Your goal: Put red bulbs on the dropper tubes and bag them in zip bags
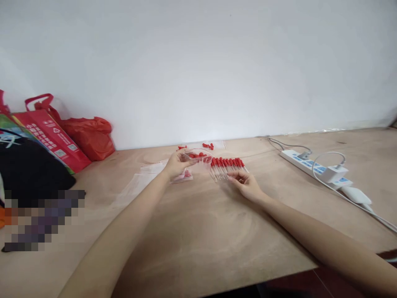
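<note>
My left hand (pixel 177 164) is closed on the edge of a clear plastic bag (pixel 203 164) with several round red pieces (pixel 201 155) inside. To its right, a row of several red-tipped sticks (pixel 228 162) lies side by side, red ends away from me. My right hand (pixel 243 182) is at the pale lower ends of this row, thumb and fingers pinched together; whether they grip a stick is too small to tell. Just below my left hand lies a small clear bag (pixel 187 174) with red pieces.
More clear bags (pixel 133 187) lie flat at the left, and small red pieces (pixel 208 146) lie near the wall. A power strip (pixel 310 167) with plugs and cables is on the right. Red bags (pixel 89 136) and a black bag (pixel 31 169) stand at the left.
</note>
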`<act>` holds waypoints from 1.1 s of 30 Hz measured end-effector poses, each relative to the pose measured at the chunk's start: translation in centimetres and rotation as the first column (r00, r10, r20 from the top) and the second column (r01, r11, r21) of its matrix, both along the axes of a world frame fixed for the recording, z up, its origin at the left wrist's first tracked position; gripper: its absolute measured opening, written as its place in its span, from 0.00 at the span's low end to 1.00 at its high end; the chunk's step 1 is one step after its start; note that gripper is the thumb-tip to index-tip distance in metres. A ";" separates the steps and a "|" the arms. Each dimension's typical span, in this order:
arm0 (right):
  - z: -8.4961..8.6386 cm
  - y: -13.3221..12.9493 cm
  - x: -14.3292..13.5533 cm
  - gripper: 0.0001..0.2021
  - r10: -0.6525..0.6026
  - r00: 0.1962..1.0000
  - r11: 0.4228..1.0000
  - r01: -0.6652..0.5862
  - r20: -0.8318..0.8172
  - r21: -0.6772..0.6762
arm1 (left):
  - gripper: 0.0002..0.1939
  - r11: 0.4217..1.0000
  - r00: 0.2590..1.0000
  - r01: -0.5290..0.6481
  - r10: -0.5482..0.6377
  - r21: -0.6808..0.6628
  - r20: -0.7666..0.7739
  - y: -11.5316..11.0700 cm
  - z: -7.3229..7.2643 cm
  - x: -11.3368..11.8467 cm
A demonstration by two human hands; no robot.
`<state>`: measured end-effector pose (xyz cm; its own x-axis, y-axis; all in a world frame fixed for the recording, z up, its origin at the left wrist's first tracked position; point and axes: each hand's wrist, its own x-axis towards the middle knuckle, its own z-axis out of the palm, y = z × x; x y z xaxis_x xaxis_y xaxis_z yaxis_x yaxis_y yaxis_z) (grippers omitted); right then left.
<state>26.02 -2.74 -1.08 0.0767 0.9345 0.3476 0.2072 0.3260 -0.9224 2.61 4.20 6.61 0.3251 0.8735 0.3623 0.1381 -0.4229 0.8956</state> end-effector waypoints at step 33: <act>-0.1 1.5 3.2 0.08 -0.244 0.875 0.950 0.129 0.419 0.284 | 0.24 0.756 0.088 -0.493 0.536 0.431 -0.840 -3.7 -5.2 -14.3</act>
